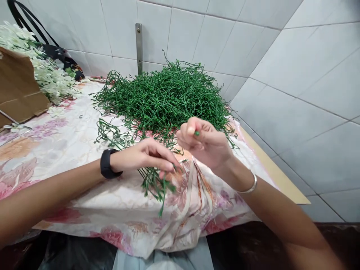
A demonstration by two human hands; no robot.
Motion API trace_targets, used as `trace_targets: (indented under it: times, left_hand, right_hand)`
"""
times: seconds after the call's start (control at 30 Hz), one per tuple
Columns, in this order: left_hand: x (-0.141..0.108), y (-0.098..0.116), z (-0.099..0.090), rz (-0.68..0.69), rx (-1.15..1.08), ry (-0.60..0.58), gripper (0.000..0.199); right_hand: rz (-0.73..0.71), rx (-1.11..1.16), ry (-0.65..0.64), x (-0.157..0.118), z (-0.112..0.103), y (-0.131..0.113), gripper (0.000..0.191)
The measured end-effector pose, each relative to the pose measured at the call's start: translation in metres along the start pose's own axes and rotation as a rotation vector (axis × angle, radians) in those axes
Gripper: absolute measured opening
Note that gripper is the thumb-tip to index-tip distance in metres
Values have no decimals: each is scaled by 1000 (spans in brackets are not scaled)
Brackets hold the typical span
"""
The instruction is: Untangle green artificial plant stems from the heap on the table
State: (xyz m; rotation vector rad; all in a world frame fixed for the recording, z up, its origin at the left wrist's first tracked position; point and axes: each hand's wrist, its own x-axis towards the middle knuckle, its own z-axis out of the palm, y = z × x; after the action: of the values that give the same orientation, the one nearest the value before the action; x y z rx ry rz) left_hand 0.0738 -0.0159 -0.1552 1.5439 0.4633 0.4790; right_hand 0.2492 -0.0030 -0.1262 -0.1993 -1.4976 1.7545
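My left hand (149, 155), with a black band at its wrist, is closed around a bunch of thin green artificial stems (157, 183). Their tips hang below the fingers over the cloth. My right hand (201, 140) is raised beside it, its fingers pinched together. A small green bit (196, 133) shows at the right fingertips, apparently part of a stem; the rest of it is hidden. Behind both hands lies a large tangled heap of green stems (171, 93). A few loose stems (112, 133) lie just behind my left wrist.
A floral cloth (70, 150) covers the table. White artificial flowers (50, 82) and a brown cardboard piece (21, 86) stand at the left. A metal bracket (138, 48) is fixed to the tiled wall behind. Yellowish board (275, 168) sticks out at the right edge.
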Motion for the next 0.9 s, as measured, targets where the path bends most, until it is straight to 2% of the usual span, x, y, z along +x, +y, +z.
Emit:
trace_targets:
  times: [0.1, 0.23, 0.37, 0.47, 0.53, 0.63, 0.7, 0.8, 0.9]
  left_hand:
    - [-3, 1, -10, 97, -30, 206, 15]
    - [-4, 4, -13, 194, -33, 398, 17]
    - [-1, 3, -13, 178, -56, 473, 20]
    - [1, 1, -16, 179, -64, 461, 25]
    - [1, 0, -18, 186, -52, 476, 26]
    - [1, 0, -19, 208, 5, 527, 30]
    - [1, 0, -19, 240, 41, 571, 32]
    - [1, 0, -18, 326, 78, 644, 37]
    - [0, -1, -16, 401, 122, 653, 37]
  right_hand:
    - [-97, -184, 123, 4, -11, -10, 11]
    - [-216, -618, 373, 10, -26, -16, 17]
    - [-249, -1147, 498, 13, -38, -10, 20]
    - [-270, -1510, 471, 13, -42, -5, 17]
    - [-287, -1628, 463, 13, -43, -3, 12]
    - [-327, -1652, 508, 13, -42, -4, 8]
    - [-316, -1549, 504, 12, -40, -4, 12]
    - [-174, -1196, 356, 12, -31, -2, 29]
    - [-9, -998, 217, 10, -20, 2, 31]
